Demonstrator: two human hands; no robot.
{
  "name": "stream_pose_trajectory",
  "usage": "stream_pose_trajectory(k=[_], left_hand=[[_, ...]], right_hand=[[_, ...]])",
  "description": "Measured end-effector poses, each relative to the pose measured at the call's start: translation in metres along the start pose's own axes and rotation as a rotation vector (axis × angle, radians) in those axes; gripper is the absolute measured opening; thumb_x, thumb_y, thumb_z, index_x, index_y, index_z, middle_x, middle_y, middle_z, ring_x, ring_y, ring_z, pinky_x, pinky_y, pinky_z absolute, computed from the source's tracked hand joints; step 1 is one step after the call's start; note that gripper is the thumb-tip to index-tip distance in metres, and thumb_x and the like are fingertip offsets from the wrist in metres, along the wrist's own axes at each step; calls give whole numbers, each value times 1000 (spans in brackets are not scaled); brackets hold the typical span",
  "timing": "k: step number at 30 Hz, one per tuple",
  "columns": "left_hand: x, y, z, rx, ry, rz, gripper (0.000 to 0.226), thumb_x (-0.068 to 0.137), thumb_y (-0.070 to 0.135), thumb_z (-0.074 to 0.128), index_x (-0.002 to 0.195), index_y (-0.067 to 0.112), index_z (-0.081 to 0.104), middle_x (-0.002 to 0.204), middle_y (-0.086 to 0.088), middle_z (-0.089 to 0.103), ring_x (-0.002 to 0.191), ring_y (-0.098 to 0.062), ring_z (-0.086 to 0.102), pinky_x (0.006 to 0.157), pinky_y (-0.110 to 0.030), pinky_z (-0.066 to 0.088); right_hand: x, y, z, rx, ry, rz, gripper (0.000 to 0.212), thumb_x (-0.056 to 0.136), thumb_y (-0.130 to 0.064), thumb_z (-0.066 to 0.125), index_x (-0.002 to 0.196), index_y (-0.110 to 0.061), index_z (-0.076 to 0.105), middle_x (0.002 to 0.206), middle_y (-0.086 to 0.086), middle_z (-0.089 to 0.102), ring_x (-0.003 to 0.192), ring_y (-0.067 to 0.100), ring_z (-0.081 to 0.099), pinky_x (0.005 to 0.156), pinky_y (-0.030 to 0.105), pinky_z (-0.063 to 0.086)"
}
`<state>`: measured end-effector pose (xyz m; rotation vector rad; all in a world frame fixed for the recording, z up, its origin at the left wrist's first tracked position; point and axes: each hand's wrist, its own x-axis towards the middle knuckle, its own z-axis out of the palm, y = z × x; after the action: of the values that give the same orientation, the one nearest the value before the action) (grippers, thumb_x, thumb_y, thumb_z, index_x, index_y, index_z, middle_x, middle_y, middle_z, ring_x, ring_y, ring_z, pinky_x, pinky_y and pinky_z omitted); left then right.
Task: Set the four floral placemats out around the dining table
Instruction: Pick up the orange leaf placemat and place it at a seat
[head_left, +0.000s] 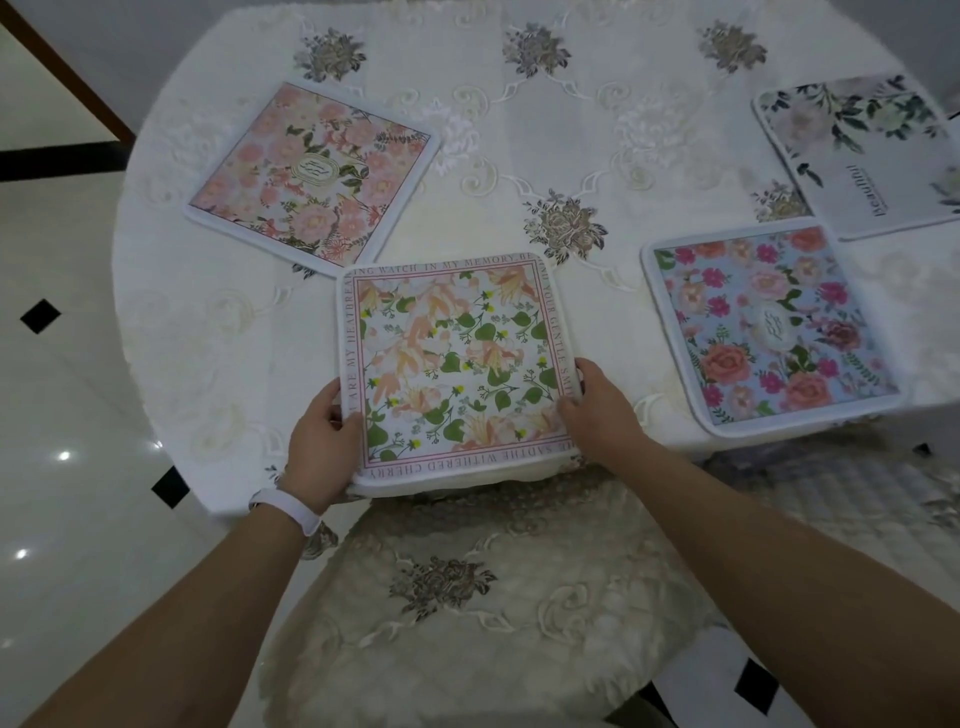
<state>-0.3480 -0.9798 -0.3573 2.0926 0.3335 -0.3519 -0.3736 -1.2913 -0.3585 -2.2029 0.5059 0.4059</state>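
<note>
A square placemat with peach lilies, green leaves and a lettered pink border (457, 364) lies at the near edge of the round table (519, 156). My left hand (322, 441) grips its near left corner and my right hand (597, 410) grips its near right edge. A pink floral placemat (311, 171) lies flat at the far left. A blue placemat with pink and coral roses (774, 327) lies at the near right. A white placemat with dark green leaves and the word "Beautiful" (867, 150) lies at the far right, partly cut off by the frame.
A white embroidered tablecloth (566, 223) with grey-brown flower motifs covers the table and hangs down over the near edge. A glossy white tiled floor (62, 415) with small black diamonds lies to the left. A white band sits on my left wrist.
</note>
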Motion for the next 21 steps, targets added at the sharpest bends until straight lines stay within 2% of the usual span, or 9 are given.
stream_pose_trajectory(k=[2, 4, 6, 8, 10, 14, 19, 21], left_hand=[[-5, -2, -1, 18, -13, 46, 44, 94, 7, 51, 134, 26, 53, 98, 7, 66, 87, -12, 66, 69, -32, 57], [-11, -9, -1, 47, -35, 109, 43, 90, 5, 56, 129, 23, 56, 103, 5, 66, 91, -13, 66, 74, -41, 60], [-17, -20, -2, 151, -3, 126, 47, 87, 15, 62, 133, 21, 51, 110, 0, 59, 102, -20, 61, 85, -49, 56], [-24, -32, -3, 298, 23, 140, 60, 84, 23, 68, 139, 16, 46, 122, -10, 52, 114, -27, 50, 96, -52, 48], [-30, -40, -4, 432, 0, 219, 71, 79, 30, 74, 141, 11, 45, 130, -13, 51, 120, -30, 46, 100, -52, 44], [-41, -51, -1, 592, -45, 303, 82, 76, 39, 79, 144, 10, 43, 147, -16, 43, 135, -35, 38, 110, -54, 35], [-49, -55, 6, 564, -21, 317, 71, 78, 29, 80, 140, 11, 49, 150, -17, 40, 138, -36, 35, 113, -56, 29], [-49, -56, 6, 523, -24, 301, 69, 78, 25, 79, 140, 12, 50, 150, -17, 39, 138, -36, 35, 112, -57, 29]], right_hand=[[-4, 4, 1, -34, 5, -17, 36, 91, -16, 53, 126, -18, 47, 118, 3, 61, 98, 20, 59, 83, 35, 51], [-11, 9, 2, -137, 24, -21, 46, 90, -23, 58, 132, -17, 43, 120, 6, 53, 107, 24, 55, 88, 42, 51], [-18, 12, 3, -246, 54, -31, 59, 90, -29, 60, 141, -14, 36, 128, 10, 45, 115, 27, 48, 94, 45, 47], [-24, 13, 3, -332, 60, -78, 68, 89, -33, 63, 145, -13, 32, 138, 11, 40, 123, 29, 41, 101, 45, 42], [-29, 16, 4, -451, -4, -145, 74, 84, -37, 65, 146, -15, 31, 143, 10, 36, 128, 29, 38, 105, 43, 38], [-34, 21, 0, -594, -96, -211, 73, 77, -49, 67, 138, -23, 36, 147, 8, 30, 131, 28, 34, 107, 43, 36], [-43, 19, 14, -531, -92, -129, 65, 82, -34, 66, 139, -27, 36, 157, 14, 19, 142, 34, 22, 115, 47, 26], [-45, 17, 18, -473, -61, -112, 64, 81, -29, 66, 138, -27, 38, 157, 13, 19, 141, 34, 24, 116, 46, 26]])
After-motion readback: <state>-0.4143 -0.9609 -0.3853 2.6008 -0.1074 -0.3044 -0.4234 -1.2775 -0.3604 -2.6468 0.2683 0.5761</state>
